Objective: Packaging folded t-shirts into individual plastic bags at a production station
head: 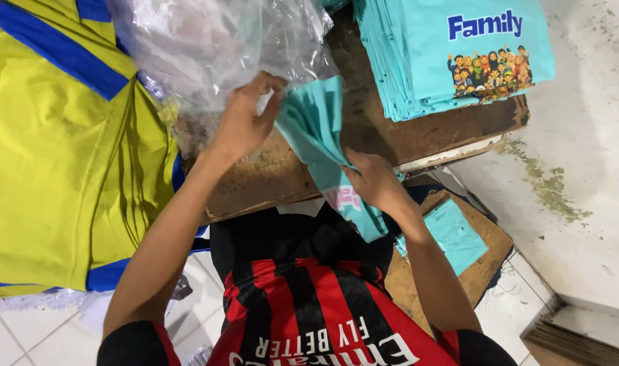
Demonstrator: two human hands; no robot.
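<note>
Clear plastic bag (214, 47) pinched open by left hand (245, 122). Right hand (376, 181) clamped on folded teal shirt (323, 142), top end at bag mouth. Teal shirt stack (458, 54) near.

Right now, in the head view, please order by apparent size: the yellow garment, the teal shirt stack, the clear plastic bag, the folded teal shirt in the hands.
1. Yellow garment
2. Teal shirt stack and clear plastic bag: about alike, unranked
3. Folded teal shirt
</note>
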